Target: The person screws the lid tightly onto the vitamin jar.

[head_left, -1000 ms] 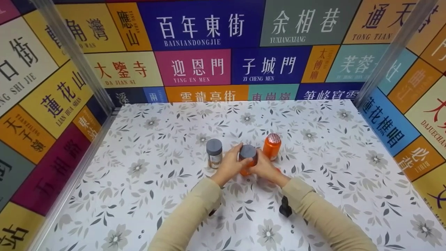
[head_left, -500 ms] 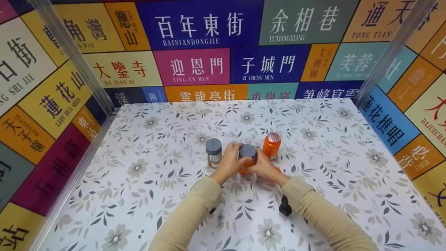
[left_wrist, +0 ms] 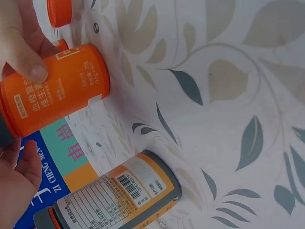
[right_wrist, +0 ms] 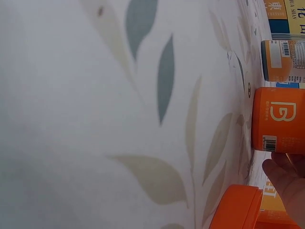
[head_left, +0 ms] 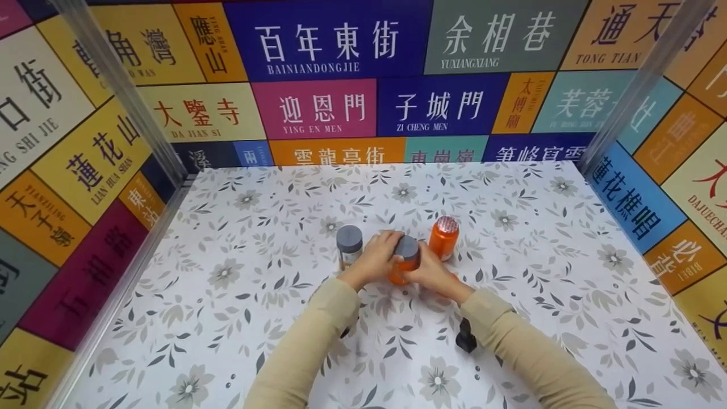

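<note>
Orange bottle [left_wrist: 59,88]: stood upright at about the middle of the table, between the two hands; white lettering ran over its side, and the right wrist view showed a large B-like mark and a barcode. Whether its base met the table could not be told for certain.
Grey lid [head_left: 406,247]: sat on top of that bottle.
Left hand [head_left: 374,257]: gripped around the grey lid from the left, fingers bent about its far side.
Right hand [head_left: 434,275]: grasped the orange bottle's body from the right, thumb lying across its lettered face in the left wrist view.
Grey-capped bottle [left_wrist: 116,195]: was upright just beside the left hand, on its left, partly hidden by it in the head view; its label was orange and white, with a printed chart and a barcode.
Silver-topped orange container [head_left: 444,238]: was upright on the table, behind and near the right hand.
Rounded orange piece [right_wrist: 236,207]: lay near the right hand, mostly hidden by the arm in the head view.
Tan sleeves [head_left: 528,346]: covered both forearms.
Table [head_left: 227,341]: white, patterned with grey flowers and leaves.
Walls [head_left: 315,108]: coloured panels lettered in Chinese characters and Latin capitals.
</note>
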`<state>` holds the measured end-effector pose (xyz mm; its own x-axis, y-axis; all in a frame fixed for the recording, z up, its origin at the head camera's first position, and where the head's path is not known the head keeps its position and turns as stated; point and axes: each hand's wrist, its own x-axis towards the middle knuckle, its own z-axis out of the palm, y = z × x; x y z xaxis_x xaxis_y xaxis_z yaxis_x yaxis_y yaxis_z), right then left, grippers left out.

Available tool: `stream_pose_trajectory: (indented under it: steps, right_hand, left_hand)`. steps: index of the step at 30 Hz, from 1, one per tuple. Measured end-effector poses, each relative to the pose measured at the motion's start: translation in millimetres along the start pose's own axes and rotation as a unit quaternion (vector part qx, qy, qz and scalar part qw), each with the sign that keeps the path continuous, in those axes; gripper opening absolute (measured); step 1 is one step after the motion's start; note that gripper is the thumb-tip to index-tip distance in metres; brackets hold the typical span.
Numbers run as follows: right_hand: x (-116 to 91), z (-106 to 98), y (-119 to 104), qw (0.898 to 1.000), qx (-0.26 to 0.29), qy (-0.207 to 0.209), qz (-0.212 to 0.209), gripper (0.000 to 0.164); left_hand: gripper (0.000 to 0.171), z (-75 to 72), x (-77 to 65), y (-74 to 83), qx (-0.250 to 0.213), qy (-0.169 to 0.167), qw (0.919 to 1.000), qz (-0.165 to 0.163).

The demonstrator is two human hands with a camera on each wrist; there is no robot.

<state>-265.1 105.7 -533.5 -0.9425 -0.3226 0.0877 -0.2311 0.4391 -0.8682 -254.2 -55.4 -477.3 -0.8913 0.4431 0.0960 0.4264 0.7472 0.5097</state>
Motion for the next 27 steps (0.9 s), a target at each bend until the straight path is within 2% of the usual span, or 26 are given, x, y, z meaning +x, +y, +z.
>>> stream_pose_trajectory:
  steps: [4, 7, 11, 15, 18, 21, 27]
  right_hand:
    - [0, 0, 0, 1.0, 0.008, -0.01, 0.002, 0.065]
    - [-1, 0, 1, 1.0, 0.013, -0.017, 0.013, 0.065]
    - [0, 0, 2, 1.0, 0.009, -0.011, 0.011, 0.065]
    - [1, 0, 2, 1.0, 0.008, -0.005, -0.007, 0.063]
    - [1, 1, 2, 1.0, 0.017, -0.008, -0.011, 0.061]
    - [0, 1, 3, 1.0, 0.019, -0.009, -0.011, 0.061]
    - [0, -1, 3, 1.0, 0.013, -0.009, -0.005, 0.062]
  left_hand:
    - [0.054, -0.9, -1.9, -3.1, -0.031, -0.009, 0.9992, -0.021]
    - [0.066, 2.0, -5.7, -3.3, -0.082, 0.011, 0.9952, -0.052]
    - [0.071, 10.5, -8.7, 1.3, -0.13, 0.084, 0.9847, -0.08]
    - [0.063, 19.9, -9.2, 7.9, -0.129, 0.164, 0.9737, -0.091]
    - [0.06, 23.9, -8.8, 10.5, -0.12, 0.195, 0.9682, -0.102]
    - [0.057, 23.1, -7.6, 10.1, -0.109, 0.191, 0.9698, -0.105]
    - [0.053, 13.4, -4.2, 3.4, -0.109, 0.13, 0.9833, -0.066]
